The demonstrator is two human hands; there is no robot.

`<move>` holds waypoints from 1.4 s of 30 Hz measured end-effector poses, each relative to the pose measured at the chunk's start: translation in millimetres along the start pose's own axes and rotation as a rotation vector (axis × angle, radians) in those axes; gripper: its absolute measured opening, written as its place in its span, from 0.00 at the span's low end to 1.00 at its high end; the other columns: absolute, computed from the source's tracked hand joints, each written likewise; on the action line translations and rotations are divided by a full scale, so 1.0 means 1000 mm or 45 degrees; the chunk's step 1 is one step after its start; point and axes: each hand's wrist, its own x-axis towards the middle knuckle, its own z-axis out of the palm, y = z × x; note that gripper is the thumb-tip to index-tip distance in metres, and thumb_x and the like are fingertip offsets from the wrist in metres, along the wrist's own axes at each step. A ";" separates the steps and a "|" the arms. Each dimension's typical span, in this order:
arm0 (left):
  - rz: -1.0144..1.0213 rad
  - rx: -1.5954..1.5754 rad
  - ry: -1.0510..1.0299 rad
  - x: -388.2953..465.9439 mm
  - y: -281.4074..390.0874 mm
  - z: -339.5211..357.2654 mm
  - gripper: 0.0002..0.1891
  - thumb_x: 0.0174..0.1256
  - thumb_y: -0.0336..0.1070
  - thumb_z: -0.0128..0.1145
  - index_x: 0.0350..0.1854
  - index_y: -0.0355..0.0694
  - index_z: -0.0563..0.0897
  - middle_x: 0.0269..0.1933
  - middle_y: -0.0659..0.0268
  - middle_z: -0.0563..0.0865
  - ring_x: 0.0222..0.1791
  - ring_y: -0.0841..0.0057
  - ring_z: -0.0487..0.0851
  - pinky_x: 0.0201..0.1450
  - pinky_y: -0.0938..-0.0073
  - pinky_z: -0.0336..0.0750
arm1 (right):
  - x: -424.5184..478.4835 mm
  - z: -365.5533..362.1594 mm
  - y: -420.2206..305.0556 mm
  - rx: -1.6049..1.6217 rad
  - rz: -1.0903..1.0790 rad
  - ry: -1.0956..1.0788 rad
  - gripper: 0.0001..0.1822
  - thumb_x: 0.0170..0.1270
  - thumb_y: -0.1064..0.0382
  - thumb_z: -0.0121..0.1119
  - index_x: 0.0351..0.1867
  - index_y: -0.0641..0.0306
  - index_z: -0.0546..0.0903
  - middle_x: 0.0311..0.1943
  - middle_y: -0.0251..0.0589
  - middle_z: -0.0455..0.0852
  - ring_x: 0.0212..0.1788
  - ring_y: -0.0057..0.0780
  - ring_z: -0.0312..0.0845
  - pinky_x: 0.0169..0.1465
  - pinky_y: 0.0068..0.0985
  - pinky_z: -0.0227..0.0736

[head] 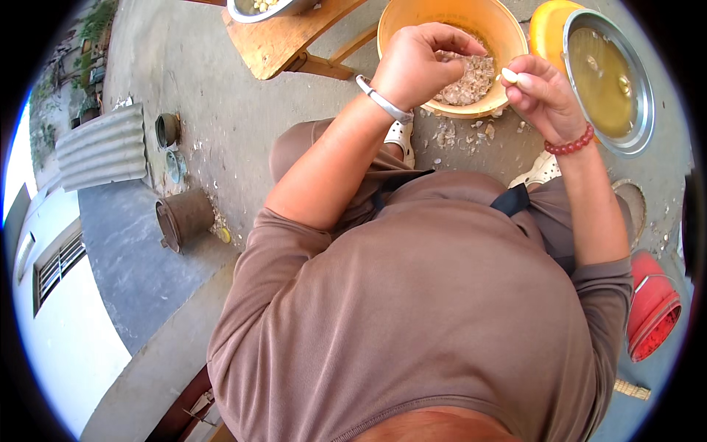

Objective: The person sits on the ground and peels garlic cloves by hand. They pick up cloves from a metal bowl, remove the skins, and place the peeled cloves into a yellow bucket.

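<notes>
My left hand [420, 65], wearing a silver bangle, is over the orange plastic bucket [400, 19]. Its thumb and fingers are apart, and I see nothing between them. Papery peels, seemingly garlic skins [469, 88], lie inside the bucket. At the bucket's right rim, my right hand [544, 91] pinches a pale peeled clove [509, 75] between thumb and fingertips; a red bead bracelet circles that wrist. Just right of this hand, a metal basin [643, 119] contains yellowish liquid with a few pale pieces [624, 84] in it. Top left, a metal bowl [243, 17] contains pale cloves [264, 5].
The bowl stands on a wooden stool [259, 44]. A yellow object [547, 25] is partly behind the basin. Loose peels [453, 135] litter the concrete by my light clogs [406, 141]. A red bucket [654, 309] is tipped at right; a rusty metal can [188, 218] lies left.
</notes>
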 end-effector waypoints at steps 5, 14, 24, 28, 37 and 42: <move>-0.020 0.023 0.104 0.001 -0.002 0.005 0.08 0.50 0.21 0.51 0.32 0.34 0.81 0.27 0.66 0.82 0.28 0.86 0.77 0.33 0.86 0.72 | 0.002 0.001 0.000 -0.015 -0.009 0.109 0.09 0.53 0.71 0.54 0.37 0.68 0.76 0.29 0.39 0.80 0.29 0.18 0.76 0.30 0.09 0.73; 0.350 0.221 0.088 -0.001 0.003 0.008 0.12 0.43 0.30 0.64 0.34 0.39 0.81 0.35 0.63 0.81 0.33 0.78 0.79 0.33 0.81 0.73 | 0.003 0.012 0.003 0.033 0.002 0.281 0.07 0.53 0.72 0.54 0.34 0.64 0.74 0.25 0.35 0.78 0.23 0.15 0.74 0.25 0.08 0.71; 0.186 0.025 0.119 0.000 0.010 0.013 0.07 0.46 0.26 0.61 0.29 0.34 0.79 0.27 0.67 0.79 0.27 0.85 0.77 0.30 0.86 0.73 | -0.001 0.018 -0.001 -0.022 -0.004 0.287 0.08 0.52 0.69 0.55 0.33 0.61 0.71 0.27 0.38 0.79 0.21 0.15 0.73 0.20 0.08 0.69; 0.115 -0.024 0.475 0.017 0.019 -0.019 0.07 0.48 0.25 0.60 0.30 0.32 0.78 0.27 0.69 0.80 0.26 0.88 0.75 0.30 0.89 0.72 | -0.003 0.013 -0.003 -0.070 -0.024 0.283 0.06 0.54 0.67 0.54 0.33 0.62 0.71 0.28 0.40 0.79 0.21 0.15 0.74 0.21 0.08 0.69; -0.042 0.930 1.017 0.048 0.011 -0.154 0.13 0.40 0.31 0.63 0.32 0.34 0.80 0.23 0.66 0.81 0.24 0.80 0.78 0.32 0.81 0.73 | -0.008 0.019 -0.005 -0.185 0.009 0.299 0.06 0.54 0.66 0.55 0.32 0.62 0.72 0.28 0.39 0.79 0.22 0.14 0.74 0.21 0.08 0.70; -0.006 0.722 0.821 0.045 0.008 -0.124 0.09 0.47 0.31 0.58 0.31 0.35 0.81 0.23 0.64 0.82 0.24 0.81 0.78 0.31 0.81 0.72 | -0.010 0.020 -0.007 -0.239 -0.028 0.338 0.06 0.54 0.65 0.55 0.31 0.62 0.72 0.28 0.37 0.79 0.22 0.14 0.74 0.20 0.08 0.69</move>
